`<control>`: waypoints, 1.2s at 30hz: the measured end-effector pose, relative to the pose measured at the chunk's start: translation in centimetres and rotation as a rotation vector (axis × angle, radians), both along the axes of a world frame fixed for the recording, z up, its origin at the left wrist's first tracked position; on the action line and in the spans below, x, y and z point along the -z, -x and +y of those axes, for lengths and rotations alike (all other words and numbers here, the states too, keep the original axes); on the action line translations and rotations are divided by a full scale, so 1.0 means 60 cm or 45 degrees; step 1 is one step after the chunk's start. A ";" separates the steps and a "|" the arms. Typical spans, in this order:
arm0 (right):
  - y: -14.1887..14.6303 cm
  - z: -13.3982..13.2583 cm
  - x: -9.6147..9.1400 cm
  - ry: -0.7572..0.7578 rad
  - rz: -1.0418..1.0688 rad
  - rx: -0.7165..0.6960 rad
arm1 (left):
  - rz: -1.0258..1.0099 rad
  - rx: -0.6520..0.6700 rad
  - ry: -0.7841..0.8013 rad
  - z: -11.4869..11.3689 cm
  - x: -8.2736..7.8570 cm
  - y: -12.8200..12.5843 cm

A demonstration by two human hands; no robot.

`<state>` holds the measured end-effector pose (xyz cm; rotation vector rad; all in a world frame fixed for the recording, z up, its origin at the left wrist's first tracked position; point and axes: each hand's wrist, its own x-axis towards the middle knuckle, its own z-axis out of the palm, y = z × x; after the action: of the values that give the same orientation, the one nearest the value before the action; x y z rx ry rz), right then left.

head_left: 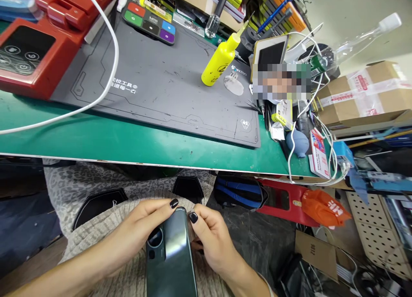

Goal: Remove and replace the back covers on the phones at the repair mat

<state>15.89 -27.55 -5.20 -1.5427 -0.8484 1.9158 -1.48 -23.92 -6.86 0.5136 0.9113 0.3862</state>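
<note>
A dark green smartphone (170, 254) lies back side up over my lap, its round camera ring facing me, below the front edge of the bench. My left hand (135, 232) grips its left side, fingers curled round the top corner. My right hand (212, 241) holds the right edge, thumb pressed at the top. Both hands are closed on the phone.
A grey work mat (167, 86) lies on the green bench (128, 142). On it stands a yellow squeeze bottle (220, 59). A red machine (38, 43) sits at the left with a white cable (106, 78). Tools, cables and cardboard boxes (363, 95) crowd the right.
</note>
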 end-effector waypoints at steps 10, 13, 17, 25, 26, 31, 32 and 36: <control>-0.004 0.011 -0.043 -0.501 -0.683 -0.583 | 0.150 0.050 -0.127 0.008 0.006 0.021; -0.003 0.008 -0.039 -0.469 -0.654 -0.544 | 0.204 0.093 -0.191 0.011 -0.001 0.020; -0.004 0.011 -0.034 -0.423 -0.613 -0.449 | 0.241 0.177 -0.309 0.022 -0.011 0.015; 0.004 -0.003 -0.008 -0.109 -0.252 -0.057 | 0.195 0.397 -0.431 0.032 -0.012 0.000; 0.007 -0.005 -0.004 -0.055 -0.158 0.022 | 0.187 0.412 -0.425 0.032 -0.012 -0.001; 0.016 -0.013 0.009 0.092 0.204 0.255 | 0.172 0.459 -0.404 0.033 -0.012 -0.003; 0.017 -0.014 0.010 0.104 0.235 0.272 | 0.176 0.468 -0.406 0.033 -0.012 -0.004; 0.015 -0.017 0.013 0.141 0.321 0.311 | 0.215 0.489 -0.423 0.033 -0.014 -0.007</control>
<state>14.96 -28.57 -6.01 -1.3581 -0.4311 1.9478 -1.03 -21.96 -6.03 1.0203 0.8903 0.1435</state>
